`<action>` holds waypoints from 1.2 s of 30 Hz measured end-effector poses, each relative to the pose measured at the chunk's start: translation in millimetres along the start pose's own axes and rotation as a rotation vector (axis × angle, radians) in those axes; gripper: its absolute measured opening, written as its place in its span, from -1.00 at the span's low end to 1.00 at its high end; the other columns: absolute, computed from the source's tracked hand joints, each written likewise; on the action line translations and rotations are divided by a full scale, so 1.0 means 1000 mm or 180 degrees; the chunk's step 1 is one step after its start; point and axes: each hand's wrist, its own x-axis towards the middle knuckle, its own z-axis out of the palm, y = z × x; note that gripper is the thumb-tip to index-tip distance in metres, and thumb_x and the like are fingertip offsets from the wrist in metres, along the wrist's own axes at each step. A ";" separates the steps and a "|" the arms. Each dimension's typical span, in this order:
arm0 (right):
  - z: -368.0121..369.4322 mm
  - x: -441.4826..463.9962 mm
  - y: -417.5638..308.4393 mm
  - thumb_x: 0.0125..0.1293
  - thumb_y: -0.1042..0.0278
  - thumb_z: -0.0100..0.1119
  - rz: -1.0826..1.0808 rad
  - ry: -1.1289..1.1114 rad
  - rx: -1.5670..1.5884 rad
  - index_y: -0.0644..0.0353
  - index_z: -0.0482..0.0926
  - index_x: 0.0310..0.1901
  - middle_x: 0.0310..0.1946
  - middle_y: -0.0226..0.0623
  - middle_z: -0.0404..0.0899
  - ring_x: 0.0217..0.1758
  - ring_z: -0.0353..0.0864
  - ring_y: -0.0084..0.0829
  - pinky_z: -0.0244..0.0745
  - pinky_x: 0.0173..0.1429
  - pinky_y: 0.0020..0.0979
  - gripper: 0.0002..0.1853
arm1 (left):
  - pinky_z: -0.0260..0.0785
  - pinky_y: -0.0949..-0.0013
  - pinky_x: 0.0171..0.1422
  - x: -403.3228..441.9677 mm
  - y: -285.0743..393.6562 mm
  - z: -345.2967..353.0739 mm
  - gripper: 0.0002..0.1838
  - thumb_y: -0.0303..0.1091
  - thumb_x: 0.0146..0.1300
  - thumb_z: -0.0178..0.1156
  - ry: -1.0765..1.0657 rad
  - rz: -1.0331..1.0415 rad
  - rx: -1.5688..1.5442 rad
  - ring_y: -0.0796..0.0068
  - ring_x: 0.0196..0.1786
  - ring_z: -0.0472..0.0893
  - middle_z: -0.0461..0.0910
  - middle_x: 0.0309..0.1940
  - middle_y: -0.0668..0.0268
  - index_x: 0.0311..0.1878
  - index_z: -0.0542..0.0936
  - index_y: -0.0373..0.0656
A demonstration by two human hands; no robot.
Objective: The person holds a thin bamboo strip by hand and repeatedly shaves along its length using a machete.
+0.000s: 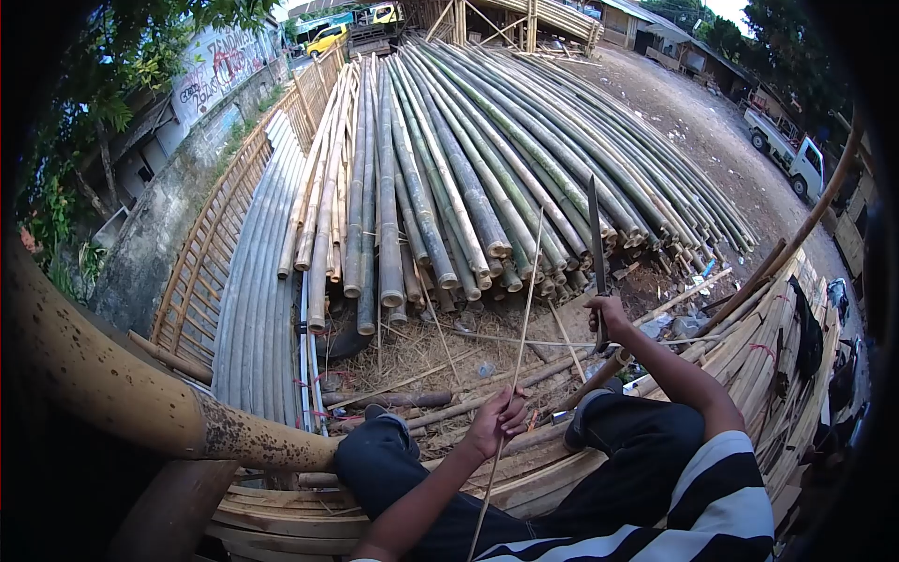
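My left hand point(497, 421) is closed round a thin bamboo strip point(526, 323), which runs from my lap up in front of the bamboo pile. In my right hand point(610, 318) is the handle of a machete point(596, 229), its long dark blade pointing upward. The blade stands to the right of the strip and apart from it. Both hands are above my knees, the right one farther forward and higher than the left.
A large pile of bamboo poles point(468, 206) lies ahead, cut ends toward me. Split bamboo slats point(763, 365) are stacked at the right. A thick bamboo pole point(122, 375) crosses close on the left. Corrugated sheets point(257, 281) lie beside a bamboo fence point(211, 234). A pickup truck point(796, 155) is parked far right.
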 end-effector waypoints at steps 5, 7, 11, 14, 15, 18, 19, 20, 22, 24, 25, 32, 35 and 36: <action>0.072 -0.036 0.000 0.14 0.34 0.18 0.0021 -0.0475 0.0380 0.39 0.52 -0.29 -0.39 -0.07 0.62 -0.37 0.68 -0.25 0.63 -0.31 -0.36 -0.76 | -0.06 0.65 -0.78 0.009 -0.003 -0.018 -0.66 -0.10 0.50 -0.32 -0.0333 -0.0285 -0.0235 0.72 -0.81 0.03 0.04 -0.78 0.54 -0.26 0.31 -0.12; 0.085 -0.040 0.005 0.14 0.37 0.17 -0.0097 -0.0778 0.0377 0.46 0.51 -0.23 -0.33 -0.03 0.62 -0.32 0.69 -0.23 0.64 -0.29 -0.35 -0.72 | -0.05 0.65 -0.78 0.012 -0.003 -0.024 -0.64 -0.07 0.50 -0.32 -0.0172 -0.0279 -0.0192 0.73 -0.81 0.03 0.04 -0.78 0.55 -0.27 0.32 -0.12; 0.089 -0.053 0.002 0.12 0.40 0.21 -0.0905 -0.1203 -0.0059 0.49 0.50 -0.26 -0.32 -0.03 0.62 -0.31 0.70 -0.26 0.65 -0.30 -0.32 -0.73 | -0.06 0.65 -0.80 0.018 -0.004 -0.031 -0.59 0.01 0.48 -0.29 0.0087 -0.0242 0.0165 0.75 -0.81 0.01 0.03 -0.78 0.56 -0.29 0.34 -0.13; 0.083 -0.053 -0.001 0.12 0.44 0.23 -0.1188 -0.1237 -0.0667 0.47 0.50 -0.28 -0.33 -0.04 0.62 -0.33 0.69 -0.30 0.65 -0.34 -0.37 -0.76 | -0.08 0.66 -0.80 0.025 -0.011 -0.031 -0.61 -0.01 0.48 -0.27 0.0164 -0.0236 0.0664 0.77 -0.82 0.00 0.01 -0.78 0.57 -0.29 0.34 -0.12; 0.083 -0.055 -0.001 0.12 0.44 0.26 -0.1326 -0.1195 -0.0821 0.44 0.52 -0.27 -0.39 -0.10 0.62 -0.41 0.68 -0.38 0.62 -0.41 -0.43 -0.77 | -0.09 0.66 -0.80 0.027 -0.012 -0.028 -0.64 -0.05 0.48 -0.24 0.0222 -0.0247 0.0834 0.77 -0.82 0.00 0.02 -0.77 0.57 -0.29 0.34 -0.12; 0.082 -0.081 -0.016 0.12 0.40 0.29 -0.1249 -0.1154 -0.1937 0.42 0.54 -0.26 -0.46 -0.17 0.63 -0.48 0.67 -0.42 0.58 -0.47 -0.46 -0.75 | -0.11 0.66 -0.80 0.032 -0.015 -0.020 -0.73 -0.13 0.45 -0.14 0.0300 -0.0289 0.1049 0.78 -0.81 0.00 0.04 -0.76 0.57 -0.30 0.33 -0.12; 0.079 -0.080 -0.016 0.11 0.35 0.33 -0.1224 -0.1226 -0.2215 0.41 0.54 -0.27 -0.50 -0.20 0.62 -0.54 0.65 -0.44 0.53 -0.51 -0.48 -0.72 | -0.11 0.66 -0.80 0.033 -0.014 -0.019 -0.77 -0.18 0.42 -0.08 0.0331 -0.0300 0.1097 0.78 -0.81 0.01 0.05 -0.74 0.58 -0.30 0.33 -0.11; 0.078 -0.079 -0.013 0.11 0.35 0.33 -0.1220 -0.1231 -0.2217 0.41 0.54 -0.27 -0.50 -0.20 0.62 -0.54 0.65 -0.44 0.53 -0.51 -0.48 -0.72 | -0.11 0.66 -0.80 0.033 -0.013 -0.018 -0.77 -0.18 0.42 -0.08 0.0335 -0.0297 0.1092 0.78 -0.81 0.01 0.05 -0.74 0.58 -0.30 0.33 -0.11; 0.075 -0.074 0.000 0.07 0.33 0.36 -0.1600 -0.1461 -0.2810 0.42 0.55 -0.28 -0.51 -0.19 0.62 -0.55 0.64 -0.47 0.51 -0.50 -0.49 -0.69 | -0.12 0.65 -0.80 0.033 -0.010 -0.017 -0.80 -0.25 0.35 0.06 0.0340 -0.0155 0.1448 0.79 -0.80 0.04 0.10 -0.72 0.58 -0.32 0.29 -0.09; 0.077 -0.073 0.017 0.00 0.28 0.40 -0.1627 -0.1738 -0.2545 0.37 0.57 -0.28 -0.50 -0.22 0.62 -0.55 0.60 -0.48 0.52 -0.44 -0.42 -0.66 | -0.12 0.64 -0.79 0.033 -0.009 -0.015 -0.79 -0.29 0.32 0.11 0.0428 -0.0147 0.1662 0.80 -0.80 0.07 0.12 -0.71 0.57 -0.32 0.28 -0.08; 0.078 -0.075 0.022 0.00 0.27 0.40 -0.1485 -0.1853 -0.2516 0.36 0.57 -0.29 -0.50 -0.22 0.62 -0.54 0.60 -0.47 0.52 -0.44 -0.41 -0.66 | -0.13 0.63 -0.79 0.032 -0.008 -0.014 -0.76 -0.33 0.28 0.17 0.0516 -0.0143 0.1873 0.81 -0.79 0.09 0.15 -0.70 0.57 -0.33 0.26 -0.07; 0.107 -0.098 0.025 0.02 0.36 0.40 -0.1060 -0.2156 -0.2198 0.35 0.56 -0.35 -0.56 -0.29 0.59 -0.57 0.53 -0.59 0.42 -0.51 -0.47 -0.74 | -0.13 0.62 -0.77 0.030 -0.007 -0.024 -0.72 -0.40 0.23 0.23 0.0643 -0.0116 0.2120 0.80 -0.79 0.13 0.19 -0.68 0.56 -0.30 0.25 -0.07; 0.111 -0.092 0.023 0.01 0.35 0.41 -0.1323 -0.1929 -0.2290 0.34 0.56 -0.37 -0.59 -0.32 0.56 -0.60 0.48 -0.62 0.35 -0.54 -0.51 -0.73 | -0.12 0.64 -0.75 0.029 -0.004 -0.017 -0.74 -0.36 0.26 0.21 0.0728 -0.0061 0.2146 0.79 -0.76 0.14 0.17 -0.68 0.57 -0.31 0.26 -0.07; 0.111 -0.088 0.022 0.01 0.34 0.42 -0.1357 -0.1797 -0.2274 0.34 0.56 -0.38 -0.60 -0.33 0.55 -0.60 0.48 -0.62 0.33 -0.54 -0.52 -0.74 | -0.12 0.65 -0.75 0.028 -0.005 -0.012 -0.76 -0.30 0.29 0.17 0.0734 -0.0071 0.1900 0.80 -0.75 0.13 0.14 -0.69 0.57 -0.32 0.27 -0.07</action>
